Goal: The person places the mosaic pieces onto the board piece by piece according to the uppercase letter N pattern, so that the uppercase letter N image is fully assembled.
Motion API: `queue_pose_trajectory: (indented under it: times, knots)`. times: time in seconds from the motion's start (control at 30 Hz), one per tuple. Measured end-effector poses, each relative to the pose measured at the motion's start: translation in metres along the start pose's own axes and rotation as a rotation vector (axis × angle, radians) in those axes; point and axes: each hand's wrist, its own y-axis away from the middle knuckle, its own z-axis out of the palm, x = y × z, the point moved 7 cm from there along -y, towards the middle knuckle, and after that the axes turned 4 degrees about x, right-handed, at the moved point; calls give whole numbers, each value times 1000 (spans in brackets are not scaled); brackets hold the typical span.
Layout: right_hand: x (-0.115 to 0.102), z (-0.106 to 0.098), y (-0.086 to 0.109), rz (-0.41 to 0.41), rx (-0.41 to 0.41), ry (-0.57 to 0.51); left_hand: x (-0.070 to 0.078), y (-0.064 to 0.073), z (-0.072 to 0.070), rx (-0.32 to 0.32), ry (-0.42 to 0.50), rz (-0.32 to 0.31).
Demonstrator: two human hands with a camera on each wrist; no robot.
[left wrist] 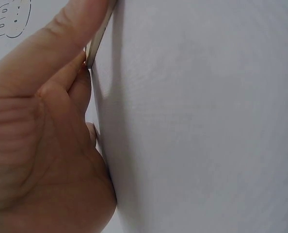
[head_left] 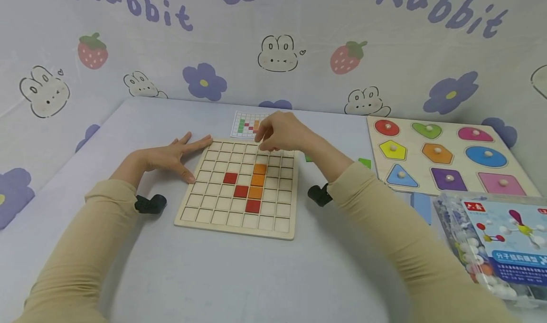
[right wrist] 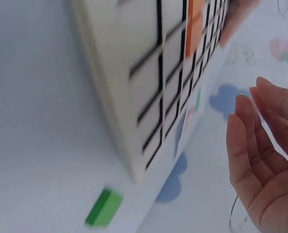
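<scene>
A wooden grid board lies on the white table, with three red tiles set along a diagonal and three orange tiles in one column. With its fingers spread, my left hand touches the board's left edge; in the left wrist view the thumb is at the board's side. My right hand hovers over the far side of the board. Its fingers are lightly bent in the right wrist view, and nothing shows between them. Behind it, a printed pattern card is partly hidden.
Green tiles lie right of the board, partly behind my right forearm. A wooden shape puzzle with knobbed pieces is farther right. In front of it stands a clear box of molecule model parts. A patterned cloth hangs behind the table.
</scene>
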Motion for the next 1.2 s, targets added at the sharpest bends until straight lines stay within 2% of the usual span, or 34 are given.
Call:
queue_pose_trajectory:
  times: [0.27,0.43,0.77,1.1,1.2]
  knots:
    - [32,-33,6,64,48,24,-2,-1,0,-3,6,3]
    - [54,-44,9,68,57,2,-2,-1,1,-4,14,10]
    - [95,-48,12,90,18,-15,-4,-1,2,-3,10,-3]
    - [112,-41,18,144,-110,-19,-2,1,1,-6,17,-3]
    - [115,-36,19,146,-149,-51,-2,0,1,-5,11,-3]
